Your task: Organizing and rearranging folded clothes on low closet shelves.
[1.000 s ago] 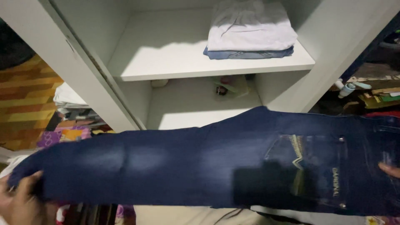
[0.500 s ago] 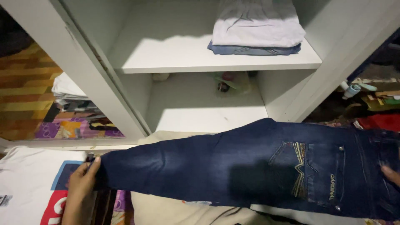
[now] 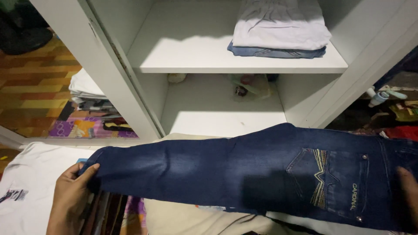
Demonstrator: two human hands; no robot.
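Note:
A pair of dark blue jeans (image 3: 226, 172) is stretched flat across the lower half of the view, leg end to the left, waist and an embroidered back pocket (image 3: 320, 182) to the right. My left hand (image 3: 69, 196) grips the leg end at the lower left. My right hand (image 3: 408, 187) rests on the waist at the right edge, only partly in view. Behind the jeans stands an open white wardrobe (image 3: 113, 74).
On the upper shelf (image 3: 196, 63) lies a folded stack: a pale top (image 3: 281, 26) over blue denim (image 3: 274, 52). Small items in a clear bag (image 3: 250, 87) sit on the lower shelf. Folded clothes (image 3: 87, 89) lie on the left, a white printed shirt (image 3: 26, 187) and beige cloth (image 3: 196, 219) below.
The jeans were first stretched out long, then my left hand brought the leg end in toward the right; now it holds it slightly lower. The view shifted a little.

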